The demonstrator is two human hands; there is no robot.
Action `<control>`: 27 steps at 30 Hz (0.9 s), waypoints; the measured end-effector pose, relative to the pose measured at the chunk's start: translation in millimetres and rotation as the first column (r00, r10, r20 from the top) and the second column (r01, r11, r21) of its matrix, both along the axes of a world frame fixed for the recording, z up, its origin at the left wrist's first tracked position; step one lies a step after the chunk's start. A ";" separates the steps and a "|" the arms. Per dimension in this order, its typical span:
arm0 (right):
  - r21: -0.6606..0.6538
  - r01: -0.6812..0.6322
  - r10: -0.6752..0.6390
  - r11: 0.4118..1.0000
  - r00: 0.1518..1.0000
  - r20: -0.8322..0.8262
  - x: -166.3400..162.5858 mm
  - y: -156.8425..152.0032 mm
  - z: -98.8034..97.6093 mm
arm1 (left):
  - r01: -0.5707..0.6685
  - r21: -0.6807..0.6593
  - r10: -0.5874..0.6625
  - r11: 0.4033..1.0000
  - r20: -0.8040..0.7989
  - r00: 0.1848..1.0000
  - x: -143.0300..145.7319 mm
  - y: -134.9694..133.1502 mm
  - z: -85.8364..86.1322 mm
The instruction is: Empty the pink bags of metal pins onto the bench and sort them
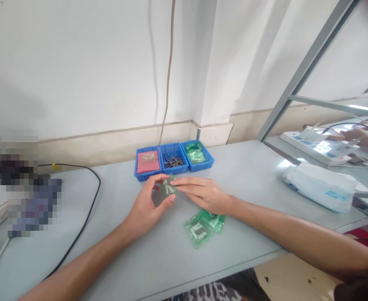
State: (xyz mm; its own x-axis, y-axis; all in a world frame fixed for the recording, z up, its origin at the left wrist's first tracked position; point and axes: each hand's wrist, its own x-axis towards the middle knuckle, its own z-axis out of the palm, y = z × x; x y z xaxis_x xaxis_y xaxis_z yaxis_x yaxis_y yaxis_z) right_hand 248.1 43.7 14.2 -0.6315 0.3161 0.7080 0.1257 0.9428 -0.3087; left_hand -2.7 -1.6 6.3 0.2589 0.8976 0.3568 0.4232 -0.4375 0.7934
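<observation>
My left hand (151, 200) curves around a small greenish clear plastic bag (168, 188) holding small white and metal pieces, its thumb below and fingers above. From the right, the fingers of my right hand (207, 193) close on the bag's other edge; its thumb is hidden. Below my right hand, two more filled bags lie overlapping on the grey table: a front bag (198, 232) and a greener rear bag (214, 218). Just beyond my hands stand three blue bins. The middle bin (175, 170) holds loose metal pins (173, 161).
In the left bin (143, 177) lies a pink sheet (148, 162) with pale pieces on it; the right bin (204, 165) contains green bags (196, 154). A black cable (90, 217) runs along the table's left side. On the right are a white soft package (321, 186) and a metal frame (299, 83).
</observation>
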 end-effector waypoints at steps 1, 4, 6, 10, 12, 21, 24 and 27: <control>0.007 0.001 -0.001 1.000 1.000 0.004 -0.1 0.1 -0.1 | 0.002 0.008 -0.002 1.000 0.002 1.000 -0.1 -0.1 0.2; 0.029 -0.007 0.007 1.000 1.000 0.001 -0.3 0.6 -0.9 | 0.012 0.039 -0.012 0.999 0.018 1.000 -0.3 0.6 0.2; 0.041 -0.012 0.012 0.999 1.000 -0.007 -0.3 0.7 -1.8 | 0.028 0.054 -0.030 0.998 0.033 0.999 -0.4 1.0 0.5; 0.038 -0.001 0.001 0.999 1.000 0.008 0.1 0.5 -3.0 | 0.046 0.059 -0.049 0.997 0.054 0.997 -0.6 0.6 2.4; 0.038 -0.007 0.007 0.999 1.000 0.011 0.3 0.2 -2.9 | 0.047 0.057 -0.050 0.997 0.057 0.997 -0.6 0.5 2.5; -0.058 -0.057 0.061 0.997 0.996 0.070 -1.6 -3.1 2.4 | 0.018 0.044 -0.022 0.999 0.086 0.996 -0.3 2.5 -3.2; -0.075 -0.045 0.051 0.996 0.996 0.075 -2.8 -3.3 2.1 | 0.013 0.028 -0.016 1.000 0.117 0.993 0.4 2.1 -3.1; -0.130 -0.021 0.028 0.991 0.998 0.055 -3.6 -3.5 1.9 | 0.007 0.026 -0.010 1.000 0.147 0.989 1.6 2.4 -3.7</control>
State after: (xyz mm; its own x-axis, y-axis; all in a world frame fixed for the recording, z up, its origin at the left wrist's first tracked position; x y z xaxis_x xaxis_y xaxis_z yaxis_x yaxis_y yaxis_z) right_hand 244.5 40.3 16.2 -0.6780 0.3862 0.6254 0.1234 0.8986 -0.4210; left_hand -1.1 0.8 2.6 0.2098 0.8857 0.4141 0.2993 -0.4613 0.8352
